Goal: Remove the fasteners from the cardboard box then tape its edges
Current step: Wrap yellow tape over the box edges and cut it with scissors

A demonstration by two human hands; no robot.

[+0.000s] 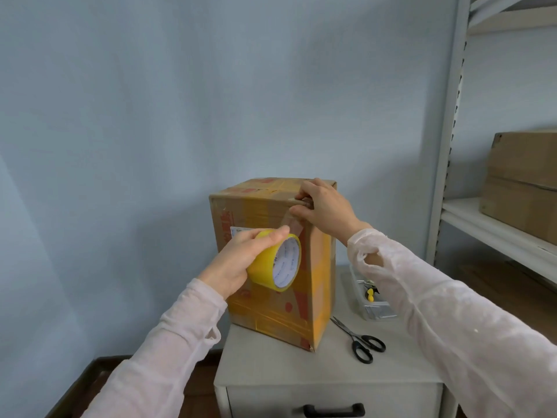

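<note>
We are seemingly past the fasteners and taping: left hand [238, 260] gripping the round yellow tape roll [265, 268], right hand [327, 205] pinching the tape end [294, 226] on the tall brown cardboard box [319, 282].

Tape roll [263, 268] in left hand [236, 260], right hand [327, 206] on box [271, 310] edge

Red printing on the cardboard box [271, 312], centre frame, is resolving into nothing legible. Its white label [238, 232] and the tape roll [281, 260] are showing print too blurred to read.
</note>
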